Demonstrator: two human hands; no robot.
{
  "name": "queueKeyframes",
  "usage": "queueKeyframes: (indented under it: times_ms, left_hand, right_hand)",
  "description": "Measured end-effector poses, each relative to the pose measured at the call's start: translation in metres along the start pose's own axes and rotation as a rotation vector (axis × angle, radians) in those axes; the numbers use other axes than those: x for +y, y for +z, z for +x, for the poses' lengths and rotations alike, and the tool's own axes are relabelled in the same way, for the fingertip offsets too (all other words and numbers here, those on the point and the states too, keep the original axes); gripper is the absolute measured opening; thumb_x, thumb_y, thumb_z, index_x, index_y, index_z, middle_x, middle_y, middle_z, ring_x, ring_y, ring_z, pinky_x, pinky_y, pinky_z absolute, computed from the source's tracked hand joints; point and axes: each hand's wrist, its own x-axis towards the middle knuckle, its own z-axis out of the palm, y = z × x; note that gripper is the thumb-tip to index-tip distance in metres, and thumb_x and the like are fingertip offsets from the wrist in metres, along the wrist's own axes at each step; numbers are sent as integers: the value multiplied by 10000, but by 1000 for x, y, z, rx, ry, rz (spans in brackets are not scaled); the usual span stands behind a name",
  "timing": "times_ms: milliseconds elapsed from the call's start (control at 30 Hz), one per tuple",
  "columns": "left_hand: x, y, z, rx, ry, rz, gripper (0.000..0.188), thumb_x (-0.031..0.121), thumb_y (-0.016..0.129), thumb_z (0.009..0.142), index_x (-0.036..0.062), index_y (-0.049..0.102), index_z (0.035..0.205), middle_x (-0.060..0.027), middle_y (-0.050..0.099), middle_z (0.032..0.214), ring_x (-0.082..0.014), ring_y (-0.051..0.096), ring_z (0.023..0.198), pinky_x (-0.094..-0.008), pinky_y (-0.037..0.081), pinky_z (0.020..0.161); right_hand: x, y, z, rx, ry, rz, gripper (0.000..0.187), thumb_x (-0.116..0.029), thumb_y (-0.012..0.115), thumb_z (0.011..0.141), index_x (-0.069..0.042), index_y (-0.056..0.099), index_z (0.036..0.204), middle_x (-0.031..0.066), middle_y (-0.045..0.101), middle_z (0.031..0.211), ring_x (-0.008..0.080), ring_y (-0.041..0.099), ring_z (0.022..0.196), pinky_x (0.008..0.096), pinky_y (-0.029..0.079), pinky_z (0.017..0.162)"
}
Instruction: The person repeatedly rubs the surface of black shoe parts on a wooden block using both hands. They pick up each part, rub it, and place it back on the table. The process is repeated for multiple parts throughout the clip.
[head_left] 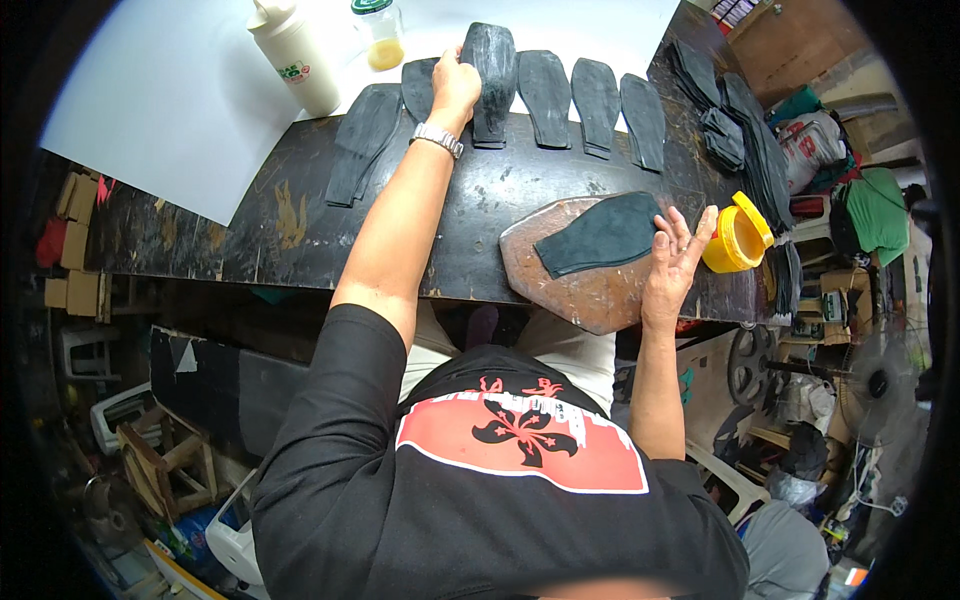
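At the far side of the table, my left hand (pixel 456 88) is closed on the left edge of a scuffed black leather-like piece (pixel 492 75), wide at the top and narrower below. Similar dark pieces lie in a row beside it, one partly behind my hand, another stack (pixel 362 140) to its left. My right hand (pixel 676 262) is open with fingers apart, by the right end of a black piece (pixel 605 235). That piece lies flat on a worn brown board (pixel 600 305) at the near edge. Just right of this hand is an open yellow plastic jar (pixel 733 243).
Upper left stand a cream squeeze bottle (pixel 300 65) and a glass jar (pixel 384 45) with yellowish contents, by a large white sheet (pixel 170 110). More dark pieces are piled along the table's right side (pixel 755 140). A fan (pixel 885 385) stands at lower right.
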Motion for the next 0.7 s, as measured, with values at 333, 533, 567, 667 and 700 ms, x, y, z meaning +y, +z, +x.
queueKeyframes:
  times_ms: [333,533,567,667,700]
  left_hand:
    - [-17,7,8,2,401,140,595,-37,497,852,31,428,1439,-241,601,1196,-383,589,1133,-458,471,1006]
    - [-14,9,3,68,271,96,513,76,529,930,19,439,1431,-271,536,1301,-394,538,1214,-465,434,1051]
    - [-13,10,0,66,227,96,499,111,539,949,13,441,1429,-280,523,1327,-401,524,1236,-467,424,1066]
    - [-7,10,-10,41,274,217,510,223,560,983,-16,443,1419,-304,500,1368,-429,488,1282,-471,388,1109]
    - [-5,9,-11,4,281,195,558,271,588,983,-39,427,1418,-314,491,1382,-449,457,1314,-477,366,1137]
  right_hand:
    - [0,-2,1,-6,-15,-3,787,-315,568,1051,-157,77,1645,227,528,1397,289,583,1239,400,430,1081]
    - [-3,1,0,7,-22,-22,759,-411,519,1061,-143,113,1643,209,553,1365,269,578,1245,434,359,1138]
    - [-2,1,0,1,-26,-14,764,-419,523,1058,-147,114,1643,207,554,1366,267,577,1247,436,360,1139]
    - [-1,0,1,-7,-15,-16,802,-314,590,1043,-161,84,1646,211,540,1368,275,575,1235,393,428,1081]
    - [0,0,2,-13,-14,-18,804,-316,593,1042,-161,86,1646,211,540,1369,276,575,1234,394,429,1080]
